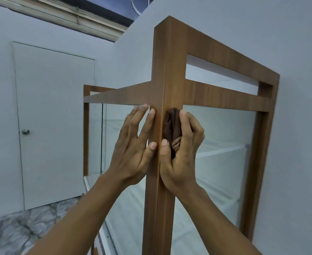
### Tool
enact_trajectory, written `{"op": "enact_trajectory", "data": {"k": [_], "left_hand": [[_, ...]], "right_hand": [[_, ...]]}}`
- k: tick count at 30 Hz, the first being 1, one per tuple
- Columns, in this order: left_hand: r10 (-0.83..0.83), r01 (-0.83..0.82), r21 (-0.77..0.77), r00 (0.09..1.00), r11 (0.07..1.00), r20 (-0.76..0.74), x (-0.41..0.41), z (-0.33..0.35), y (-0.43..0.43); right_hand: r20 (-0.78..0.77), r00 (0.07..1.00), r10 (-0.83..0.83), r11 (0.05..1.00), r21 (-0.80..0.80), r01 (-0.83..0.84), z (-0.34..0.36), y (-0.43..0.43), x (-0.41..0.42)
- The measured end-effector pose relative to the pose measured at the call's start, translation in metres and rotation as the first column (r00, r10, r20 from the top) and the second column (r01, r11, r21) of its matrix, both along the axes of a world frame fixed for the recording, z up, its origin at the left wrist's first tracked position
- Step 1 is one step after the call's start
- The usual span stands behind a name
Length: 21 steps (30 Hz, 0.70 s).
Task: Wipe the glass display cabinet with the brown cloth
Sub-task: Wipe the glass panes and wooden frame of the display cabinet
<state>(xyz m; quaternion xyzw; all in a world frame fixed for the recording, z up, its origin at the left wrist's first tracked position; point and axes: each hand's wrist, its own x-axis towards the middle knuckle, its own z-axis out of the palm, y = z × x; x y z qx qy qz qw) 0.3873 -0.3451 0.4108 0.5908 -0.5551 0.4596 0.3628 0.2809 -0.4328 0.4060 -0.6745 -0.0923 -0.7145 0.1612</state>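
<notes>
- The right hand (181, 144) holds the bunched brown cloth (172, 126) against the wooden corner post (162, 70).
- The left hand (135, 144), fingers straight, steadies the cabinet.
- Next, I think: rub the right glass pane (221, 144).

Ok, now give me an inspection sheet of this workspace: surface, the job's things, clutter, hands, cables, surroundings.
Surface: glass panel in a wood frame, white shelves showing through it; smears cannot be judged.
Job's things: glass display cabinet upright against the wall; brown cloth bunched up at the corner post, beside the panel's top corner.
Clutter: nothing seen.
Hands: left hand flat, fingers straight, on the post's left side; right hand grips the brown cloth against the post's right face.
Cables: nothing seen.
Surroundings: closed white door with a round knob, marbled floor.
</notes>
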Motion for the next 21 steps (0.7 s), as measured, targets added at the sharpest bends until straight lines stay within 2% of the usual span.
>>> {"op": "enact_trajectory", "data": {"k": [7, 11, 16, 21], "left_hand": [[-0.240, 0.239, -0.038, 0.971, 0.970, -0.015, 0.032, 0.007, -0.018], [-0.375, 0.373, -0.058, 0.927, 0.926, -0.018, 0.040, 0.009, -0.028], [-0.496, 0.496, -0.068, 0.868, 0.866, 0.018, 0.043, 0.011, -0.034], [-0.581, 0.584, -0.110, 0.812, 0.805, 0.056, 0.045, 0.009, -0.045]], "right_hand": [[0.009, 0.995, -0.101, 0.995, 0.018, 0.100, 0.008, 0.005, 0.000], [0.011, 0.979, -0.204, 0.975, 0.091, 0.202, 0.010, 0.018, 0.000], [0.015, 0.924, -0.383, 0.911, 0.173, 0.375, 0.007, 0.038, 0.002], [-0.023, 0.815, -0.579, 0.810, 0.099, 0.578, 0.002, 0.054, 0.008]]}}
